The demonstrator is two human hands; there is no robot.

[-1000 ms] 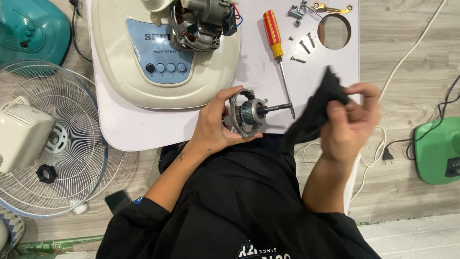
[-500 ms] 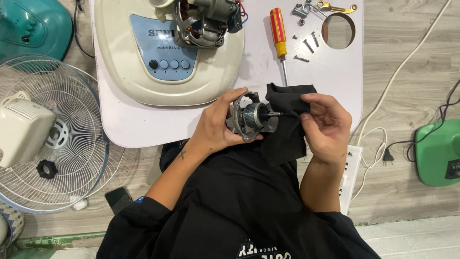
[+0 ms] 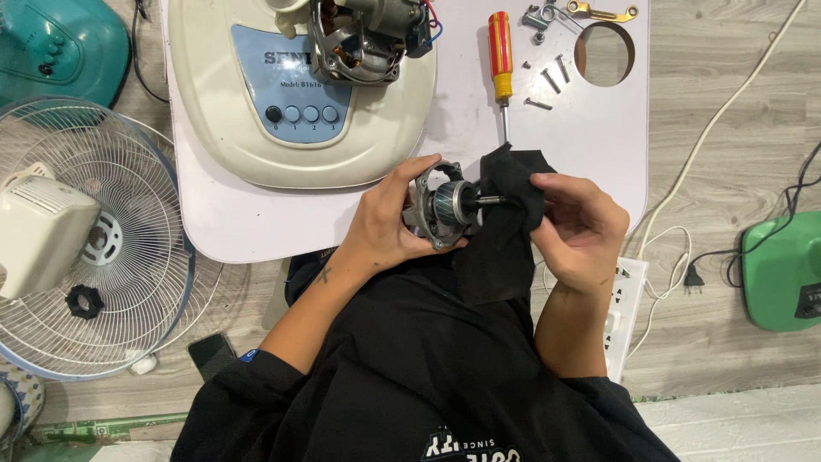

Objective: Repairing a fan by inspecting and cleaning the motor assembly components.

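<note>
- Far left I see a teal fan base (image 3: 51,43) on the floor and, below it, a white wire fan guard (image 3: 85,248) with a cream motor cover (image 3: 43,235) resting on it and a black plastic nut (image 3: 85,301).
- On the white counter (image 3: 256,231) sits a cream fan base (image 3: 299,103); it carries a pale blue label panel (image 3: 291,81), roughly shield-shaped, with dark lettering above a row of round buttons, one black and three blue. A bare motor frame with copper windings (image 3: 363,38) stands on top of it.
- My left hand (image 3: 389,222) is curled around the small fan motor (image 3: 440,205), pinching its metal housing, held just above the near edge of the counter.
- A second ago the black cloth (image 3: 505,222) hung loose in my right hand, away from the motor. Now it is folded over the motor's shaft, and my right hand (image 3: 581,227) presses it there, fingers closed on the cloth. I judge the shaft is now being wiped.
- Behind the hands lie a red and yellow screwdriver (image 3: 500,56), loose screws (image 3: 552,81), a brass bracket (image 3: 603,12) and a round hole in the counter (image 3: 604,53).
- To the right, a white power strip (image 3: 629,308) lies on the wooden floor with a white cable (image 3: 727,111) running off, a black plug (image 3: 693,278) beside it, and a green fan base (image 3: 782,269) at the edge.
</note>
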